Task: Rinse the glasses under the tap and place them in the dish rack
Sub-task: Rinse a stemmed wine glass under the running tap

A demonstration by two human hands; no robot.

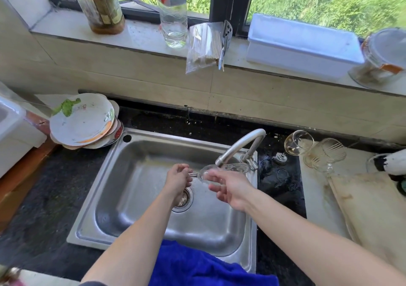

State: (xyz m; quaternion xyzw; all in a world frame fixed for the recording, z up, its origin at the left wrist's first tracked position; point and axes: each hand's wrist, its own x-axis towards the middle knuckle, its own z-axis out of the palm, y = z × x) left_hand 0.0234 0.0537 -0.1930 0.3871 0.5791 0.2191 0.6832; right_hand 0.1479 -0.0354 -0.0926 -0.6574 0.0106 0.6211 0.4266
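A clear stemmed glass [228, 168] lies sideways over the steel sink [140, 175], right under the tap spout [241, 145]. My left hand [178, 180] grips its stem end. My right hand [228, 189] cups the bowl of the glass from the near side, fingers spread over it. Water runs over the glass and my fingers. Two more clear glasses [298, 142] [327, 153] lie on their sides on the counter to the right of the tap. No dish rack is in view.
A stack of dirty plates [83, 123] sits left of the sink. A blue towel [197, 266] hangs over the sink's front edge. A worn cutting board [371, 211] lies at right. Bottles [173, 10], a chopstick bag [204, 46] and a white box [303, 43] line the windowsill.
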